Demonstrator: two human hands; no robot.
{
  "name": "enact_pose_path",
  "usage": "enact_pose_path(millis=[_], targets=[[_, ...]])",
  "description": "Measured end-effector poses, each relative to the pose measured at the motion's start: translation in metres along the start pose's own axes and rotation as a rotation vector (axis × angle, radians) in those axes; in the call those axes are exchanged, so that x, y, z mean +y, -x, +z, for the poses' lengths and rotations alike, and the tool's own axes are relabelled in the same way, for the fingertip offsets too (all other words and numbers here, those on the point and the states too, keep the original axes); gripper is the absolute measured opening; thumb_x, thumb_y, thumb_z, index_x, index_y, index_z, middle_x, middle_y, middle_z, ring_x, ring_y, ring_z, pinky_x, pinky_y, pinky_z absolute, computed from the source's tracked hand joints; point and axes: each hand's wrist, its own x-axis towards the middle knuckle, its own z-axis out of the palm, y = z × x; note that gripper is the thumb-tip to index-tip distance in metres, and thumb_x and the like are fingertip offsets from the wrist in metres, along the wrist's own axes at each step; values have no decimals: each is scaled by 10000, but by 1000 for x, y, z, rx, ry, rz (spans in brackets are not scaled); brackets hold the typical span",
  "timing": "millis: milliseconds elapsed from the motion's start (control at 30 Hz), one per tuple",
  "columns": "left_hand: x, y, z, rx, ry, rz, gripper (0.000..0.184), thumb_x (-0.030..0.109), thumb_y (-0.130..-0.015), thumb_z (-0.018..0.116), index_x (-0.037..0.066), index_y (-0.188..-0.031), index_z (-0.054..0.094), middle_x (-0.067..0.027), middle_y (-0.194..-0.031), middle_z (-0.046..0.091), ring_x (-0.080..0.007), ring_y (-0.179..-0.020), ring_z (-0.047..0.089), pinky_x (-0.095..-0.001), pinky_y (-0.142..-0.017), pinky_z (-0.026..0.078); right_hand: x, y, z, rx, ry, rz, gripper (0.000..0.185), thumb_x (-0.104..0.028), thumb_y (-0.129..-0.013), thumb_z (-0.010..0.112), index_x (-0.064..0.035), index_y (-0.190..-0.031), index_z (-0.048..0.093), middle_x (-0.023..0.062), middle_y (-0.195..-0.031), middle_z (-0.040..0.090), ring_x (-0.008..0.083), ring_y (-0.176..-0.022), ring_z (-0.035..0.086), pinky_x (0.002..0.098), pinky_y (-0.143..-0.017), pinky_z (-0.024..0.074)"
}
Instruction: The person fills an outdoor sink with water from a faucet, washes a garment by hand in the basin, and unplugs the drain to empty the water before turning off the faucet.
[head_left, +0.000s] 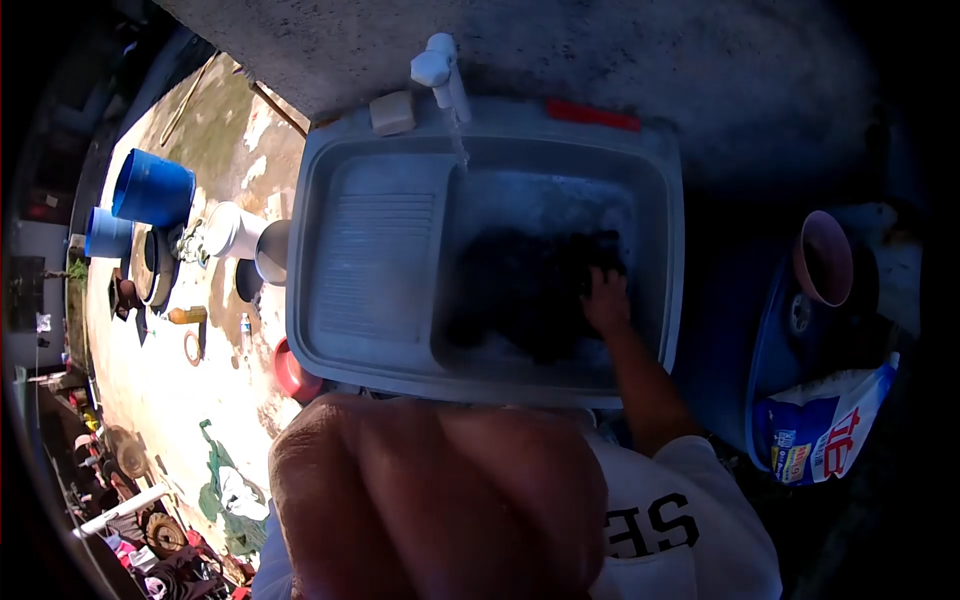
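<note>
In the right part of a grey laundry sink (490, 390) lies a wet dark heap that looks like cloth (520, 300). My right hand (605, 300) reaches in from below, its fingers bent onto the right side of the heap and gripping it. Water runs from a white tap (440, 75) into the basin. A ribbed washboard (375, 255) forms the left part of the sink. Very near the camera, my left hand (430, 490) looms large, its fingers folded side by side. Whatever may be in it is hidden.
A pale soap bar (392, 113) and a red object (593, 115) sit on the back rim. At right are a blue barrel (765, 360), a pink bowl (825, 258) and a printed bag (830, 425). Blue buckets (155, 188) and a red basin (293, 372) stand left.
</note>
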Motion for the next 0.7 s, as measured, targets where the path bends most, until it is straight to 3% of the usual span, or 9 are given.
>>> enact_pose_path(millis=[100, 233, 300, 333, 400, 433, 500, 633, 700], targets=[[-36, 3, -2, -74, 122, 236, 182, 240, -990, 655, 180, -826, 706, 58, -862, 700, -171, -864, 543, -253, -735, 406, 4, -1, 5, -3, 10, -5, 697, -242, -850, 771, -139, -1449, 429, 233, -1409, 448, 466, -1276, 454, 551, -1002, 500], [-36, -35, -37, -452, 226, 230, 115, 247, -958, 703, 181, -869, 734, 50, -920, 719, -176, -889, 559, -259, -753, 422, -3, -2, -10, -30, -21, 21, 691, -238, -854, 770, -139, -1449, 432, 233, -1413, 449, 466, -1285, 449, 550, -1008, 500], [-44, -32, -24, -312, 275, 307, 81, 239, -946, 724, 180, -895, 747, 48, -946, 725, -180, -897, 567, -263, -771, 433, -4, -4, -11, -29, -27, 27, 690, -236, -855, 771, -141, -1449, 432, 234, -1412, 449, 466, -1286, 449, 551, -1009, 502], [-57, -20, 6, -70, 294, 381, 63, 228, -941, 732, 178, -910, 754, 48, -957, 727, -184, -900, 570, -264, -785, 439, -2, -2, -7, -18, -20, 20, 691, -235, -854, 772, -142, -1449, 432, 234, -1412, 449, 466, -1285, 449, 551, -1009, 503], [-65, -19, 3, -122, 312, 443, 40, 206, -934, 742, 172, -936, 763, 42, -985, 730, -191, -908, 576, -270, -808, 451, 1, -1, -4, -7, -16, 9, 693, -229, -853, 774, -144, -1449, 431, 234, -1412, 448, 465, -1285, 449, 551, -1007, 505], [-61, -39, -31, -419, 309, 429, 37, 194, -932, 743, 168, -947, 766, 37, -1001, 731, -194, -915, 578, -274, -817, 457, 1, -1, -5, -5, -22, 5, 696, -224, -851, 776, -144, -1450, 430, 233, -1412, 447, 465, -1286, 448, 551, -1006, 506], [-53, -47, -57, -680, 282, 369, 43, 174, -932, 742, 162, -962, 770, 30, -1030, 730, -195, -923, 582, -281, -820, 465, 0, -3, -6, -5, -33, 5, 704, -219, -845, 781, -142, -1449, 429, 235, -1410, 446, 464, -1287, 446, 552, -1008, 502], [-53, -13, -28, -275, 267, 325, 54, 164, -939, 736, 156, -975, 774, 23, -1090, 722, -189, -933, 583, -292, -804, 476, 5, -7, -1, -31, -52, 8, 741, -231, -819, 805, -138, -1450, 428, 245, -1414, 439, 463, -1297, 439, 558, -1026, 477], [-53, -15, -33, -333, 273, 320, 63, 180, -946, 731, 155, -982, 776, 24, -1113, 720, -188, -941, 583, -296, -805, 479, 15, -10, 5, 53, -94, -31, 760, -245, -807, 816, -137, -1452, 428, 255, -1435, 423, 458, -1318, 425, 558, -1039, 463]])
